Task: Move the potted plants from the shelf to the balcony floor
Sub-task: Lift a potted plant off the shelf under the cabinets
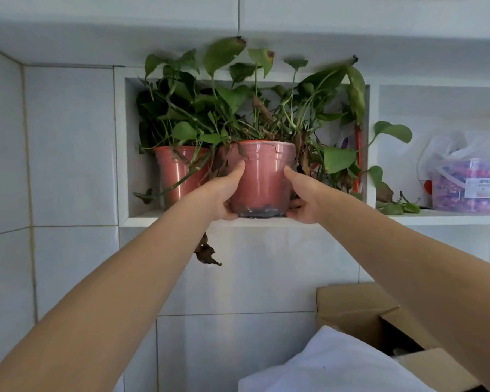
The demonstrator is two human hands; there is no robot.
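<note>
A pink plastic pot (263, 176) with a leafy green trailing plant sits at the front edge of a tiled wall shelf (142, 220). My left hand (224, 193) grips its left side and my right hand (303, 199) grips its right side, thumbs up along the pot's wall. The pot's base rests at the shelf's lip. A second, shinier red pot (176, 174) with a similar plant stands behind and to the left, deeper in the niche.
A clear bag over a plastic container (467, 179) rests on the shelf to the right. Below right are an open cardboard box (359, 309) and a white cloth (331, 363). A dried leaf (207, 251) hangs under the shelf. White tiles cover the walls.
</note>
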